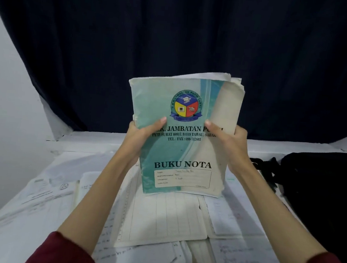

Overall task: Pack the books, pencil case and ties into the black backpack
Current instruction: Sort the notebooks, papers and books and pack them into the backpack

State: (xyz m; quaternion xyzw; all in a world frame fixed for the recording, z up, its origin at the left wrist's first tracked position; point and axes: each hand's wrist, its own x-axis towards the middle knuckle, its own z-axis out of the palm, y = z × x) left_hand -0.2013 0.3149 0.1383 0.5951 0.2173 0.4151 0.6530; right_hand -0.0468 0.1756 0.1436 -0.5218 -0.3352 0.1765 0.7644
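I hold a stack of worn notebooks (179, 150) upright above the table; the front one has a teal and cream cover with a school crest and the words BUKU NOTA. My left hand (141, 136) grips the stack's left edge, thumb on the cover. My right hand (229, 145) grips the right edge the same way. The black backpack (321, 186) lies on the table to the right, its straps towards the stack. No pencil case or ties are visible.
Loose papers and an open ruled booklet (161, 216) cover the white table (14, 218) under my arms. A dark curtain (176, 37) hangs behind the table, and a white wall (3, 95) stands on the left.
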